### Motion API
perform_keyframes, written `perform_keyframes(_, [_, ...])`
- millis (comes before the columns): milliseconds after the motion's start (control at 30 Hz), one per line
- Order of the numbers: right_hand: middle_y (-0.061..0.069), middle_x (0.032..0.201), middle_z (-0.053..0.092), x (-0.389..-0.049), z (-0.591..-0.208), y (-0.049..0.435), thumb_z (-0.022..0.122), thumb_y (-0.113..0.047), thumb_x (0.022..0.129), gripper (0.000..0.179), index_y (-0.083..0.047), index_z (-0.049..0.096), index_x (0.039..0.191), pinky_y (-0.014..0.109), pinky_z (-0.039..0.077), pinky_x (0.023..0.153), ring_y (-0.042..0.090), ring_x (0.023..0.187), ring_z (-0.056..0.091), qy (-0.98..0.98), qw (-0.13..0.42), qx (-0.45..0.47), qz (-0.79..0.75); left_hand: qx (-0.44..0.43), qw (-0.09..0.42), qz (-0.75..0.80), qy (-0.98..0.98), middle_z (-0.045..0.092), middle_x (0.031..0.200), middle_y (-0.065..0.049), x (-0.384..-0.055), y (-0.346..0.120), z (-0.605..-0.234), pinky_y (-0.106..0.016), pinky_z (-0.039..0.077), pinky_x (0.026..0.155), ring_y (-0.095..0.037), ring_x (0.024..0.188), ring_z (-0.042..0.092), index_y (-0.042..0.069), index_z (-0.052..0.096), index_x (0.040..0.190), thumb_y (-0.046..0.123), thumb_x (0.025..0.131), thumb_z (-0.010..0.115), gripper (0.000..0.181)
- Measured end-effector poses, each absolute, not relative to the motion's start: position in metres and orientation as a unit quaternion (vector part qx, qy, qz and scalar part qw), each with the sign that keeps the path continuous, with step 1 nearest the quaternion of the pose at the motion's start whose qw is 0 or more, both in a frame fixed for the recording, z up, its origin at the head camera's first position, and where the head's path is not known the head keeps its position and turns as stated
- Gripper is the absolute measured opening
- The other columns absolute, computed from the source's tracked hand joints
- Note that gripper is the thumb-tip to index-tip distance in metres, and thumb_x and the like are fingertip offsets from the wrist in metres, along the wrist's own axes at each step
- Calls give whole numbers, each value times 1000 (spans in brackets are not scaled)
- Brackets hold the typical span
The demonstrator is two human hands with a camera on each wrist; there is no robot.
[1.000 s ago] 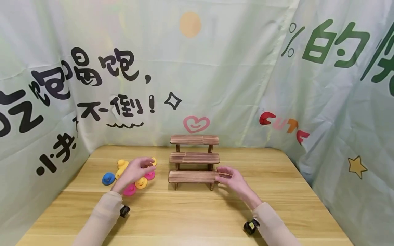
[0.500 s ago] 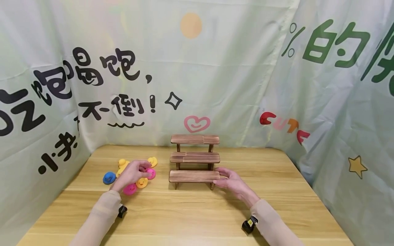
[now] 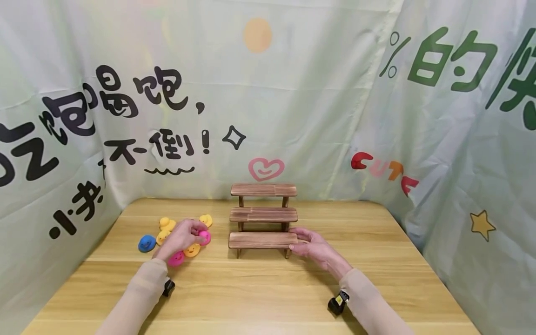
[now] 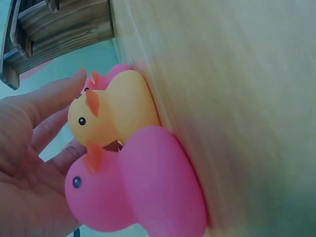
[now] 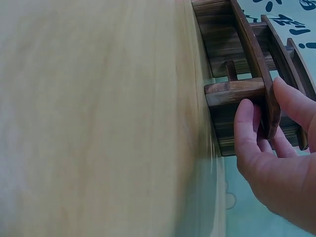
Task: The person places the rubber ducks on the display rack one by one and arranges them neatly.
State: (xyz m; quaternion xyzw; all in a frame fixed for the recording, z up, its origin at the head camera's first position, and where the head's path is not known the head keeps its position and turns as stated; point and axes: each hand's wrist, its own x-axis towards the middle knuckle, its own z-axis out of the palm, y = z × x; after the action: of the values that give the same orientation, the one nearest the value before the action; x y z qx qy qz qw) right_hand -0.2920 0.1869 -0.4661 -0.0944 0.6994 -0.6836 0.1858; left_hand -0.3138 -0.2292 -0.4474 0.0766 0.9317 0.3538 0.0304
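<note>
A three-tier wooden display stand [image 3: 263, 240] stands mid-table. My right hand [image 3: 316, 250] holds the right end of its lowest shelf, thumb on one side and fingers on the other, as the right wrist view [image 5: 279, 153] also shows. To the left, my left hand [image 3: 181, 237] reaches over a group of rubber ducks, its fingertips curled at a pink rubber duck [image 3: 204, 237]. In the left wrist view that duck [image 4: 118, 74] is partly hidden behind a yellow duck [image 4: 131, 103] and a nearer pink duck [image 4: 158, 182]. Its contact with the fingers is partly hidden.
A blue duck [image 3: 147, 243] sits at the group's left edge, and yellow ducks [image 3: 166, 224] lie behind the left hand. Another yellow duck [image 3: 206, 220] is farther back. Printed cloth [image 3: 310, 116] hangs around the back and sides of the wooden table [image 3: 251, 293].
The left hand has lowered its fingers to the pink duck. The right hand has moved slightly left and closed around the end of the lowest shelf. The stand has stayed in place.
</note>
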Motion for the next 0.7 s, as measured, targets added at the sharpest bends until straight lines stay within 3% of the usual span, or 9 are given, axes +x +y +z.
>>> perform_keyframes(700, [30, 150, 30, -293, -466, 189, 66, 1, 90, 65, 2, 36, 148, 37, 53, 95, 17, 103, 63, 704, 185, -99, -679, 101, 46, 353, 929, 71, 104, -6, -318, -228, -444, -43, 53, 85, -21, 94, 63, 10, 72, 103, 5, 81, 78, 23])
